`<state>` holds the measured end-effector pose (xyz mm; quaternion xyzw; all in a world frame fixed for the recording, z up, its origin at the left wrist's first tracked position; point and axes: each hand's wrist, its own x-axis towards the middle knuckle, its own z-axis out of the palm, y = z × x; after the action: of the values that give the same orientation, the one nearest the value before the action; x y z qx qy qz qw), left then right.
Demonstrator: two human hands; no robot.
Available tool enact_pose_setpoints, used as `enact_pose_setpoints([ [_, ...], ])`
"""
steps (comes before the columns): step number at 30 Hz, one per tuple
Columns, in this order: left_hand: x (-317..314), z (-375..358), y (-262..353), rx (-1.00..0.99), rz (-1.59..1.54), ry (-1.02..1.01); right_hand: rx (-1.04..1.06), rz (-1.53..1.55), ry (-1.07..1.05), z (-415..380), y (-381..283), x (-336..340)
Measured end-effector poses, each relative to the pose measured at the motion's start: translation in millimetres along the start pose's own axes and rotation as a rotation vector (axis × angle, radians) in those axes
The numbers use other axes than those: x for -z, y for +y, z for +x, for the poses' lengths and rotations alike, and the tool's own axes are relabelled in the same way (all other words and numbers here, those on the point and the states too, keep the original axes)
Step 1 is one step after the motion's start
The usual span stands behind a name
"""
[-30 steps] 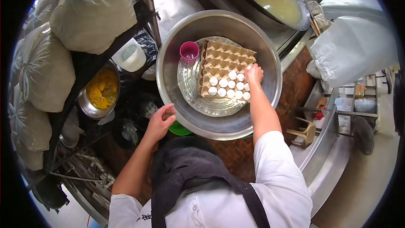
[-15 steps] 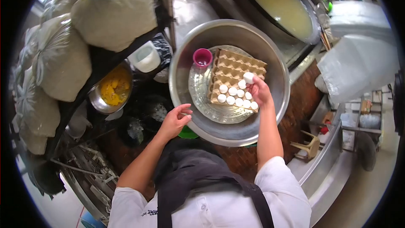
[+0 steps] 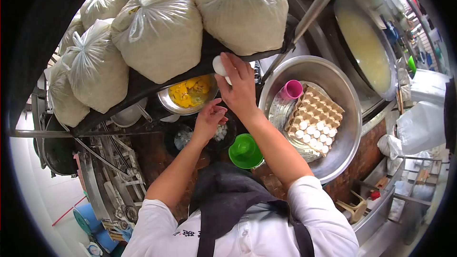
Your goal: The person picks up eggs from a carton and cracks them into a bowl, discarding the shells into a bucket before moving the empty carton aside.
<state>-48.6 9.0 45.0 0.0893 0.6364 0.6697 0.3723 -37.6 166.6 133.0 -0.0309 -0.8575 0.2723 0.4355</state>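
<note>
A white egg (image 3: 220, 66) is held in the fingers of my right hand (image 3: 238, 85), near the right rim of a metal bowl (image 3: 165, 101) of yolks and egg whites (image 3: 186, 92). Just below that bowl is my left hand (image 3: 210, 119), its fingers apart and nothing visible in them. To the right, a large steel basin (image 3: 350, 147) holds a cardboard egg tray (image 3: 316, 105) with several white eggs (image 3: 307, 138) at its lower part. Beside the tray stands a pink cup (image 3: 291, 89).
Filled plastic bags (image 3: 159, 33) line a dark shelf above the bowl, with a metal post (image 3: 316, 7) at its right end. A green container (image 3: 245, 151) and a black bin holding eggshells (image 3: 221, 133) sit low in front. A large pan of pale liquid (image 3: 364, 47) is at upper right.
The view has turned left. My right hand has carried the egg from the tray out of the basin to beside the bowl. My left hand has moved up close to the bowl.
</note>
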Motion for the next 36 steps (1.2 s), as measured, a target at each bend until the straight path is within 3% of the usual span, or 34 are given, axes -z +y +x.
enact_pose_setpoints([
  [2,14.4,-0.3,2.9,0.001,-0.021,0.009,0.015,-0.157,-0.061,2.9,0.6,-22.4],
  [6,35.3,-3.0,3.2,-0.019,-0.111,-0.011,-0.019,-0.081,0.059,4.1,-8.7,-22.4],
  [9,49.9,3.6,12.5,-0.029,-0.151,-0.023,-0.433,0.274,-0.077,-8.0,-32.2,-4.6],
  [10,53.4,5.0,19.7,-0.075,-0.141,-0.054,-0.502,0.457,-0.023,-23.4,-26.4,-15.8],
  [13,67.4,14.3,39.2,-0.168,-0.069,-0.171,-1.163,1.051,-0.346,-49.3,-22.5,-15.6],
  [14,74.9,18.0,42.0,-0.166,-0.016,-0.230,-1.193,1.155,-0.459,-55.0,-16.3,-21.6],
  [18,100.3,36.2,38.0,-0.190,0.183,-0.237,-1.164,0.951,-0.496,-51.6,-21.1,-44.6],
  [21,116.5,44.8,32.5,-0.145,0.370,-0.169,-1.155,1.003,-0.593,-52.3,-11.9,-60.4],
  [24,122.6,47.6,32.0,-0.178,0.549,-0.060,-1.042,0.890,-0.716,-60.8,-3.5,-84.5],
  [26,122.0,49.8,24.6,-0.239,0.669,0.022,-0.765,0.557,-0.782,-73.9,15.9,-111.3],
  [30,130.7,64.2,5.2,-0.393,0.759,0.194,-0.527,0.262,-0.706,-69.4,8.4,-129.4],
  [36,141.1,82.8,-3.9,-0.453,0.813,0.276,-0.302,0.275,-0.481,-74.7,18.9,-161.2],
])
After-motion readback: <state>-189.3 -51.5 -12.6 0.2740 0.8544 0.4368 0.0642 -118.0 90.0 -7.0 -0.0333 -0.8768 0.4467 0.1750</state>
